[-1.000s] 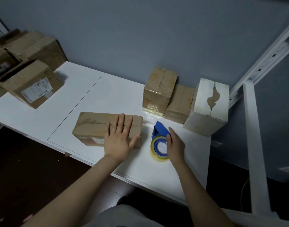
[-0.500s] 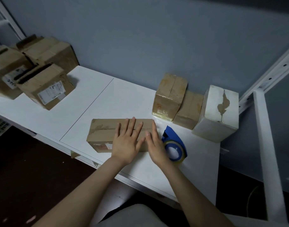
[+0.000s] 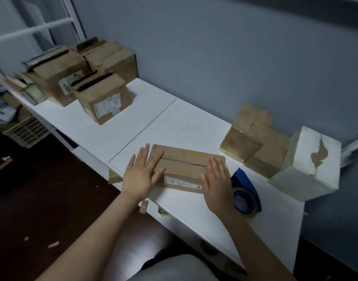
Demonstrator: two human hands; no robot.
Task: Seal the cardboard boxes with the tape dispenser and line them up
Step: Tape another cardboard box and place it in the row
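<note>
Head view: flat box [image 3: 182, 165] at near edge of white surface [image 3: 133, 126].
Left hand [image 3: 138, 177] and right hand [image 3: 217, 189], fingers straight, flat against either end of flat box, centre seam visible. Tape dispenser [image 3: 246, 197] just right of right hand. Two brown boxes [image 3: 241, 142] and white box [image 3: 308, 165] beyond, by wall. Open boxes [image 3: 101, 98] far left.

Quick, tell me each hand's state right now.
Left hand: open, straight fingers on the left end of the flat cardboard box.
Right hand: open, straight fingers on its right end, holding nothing.
</note>
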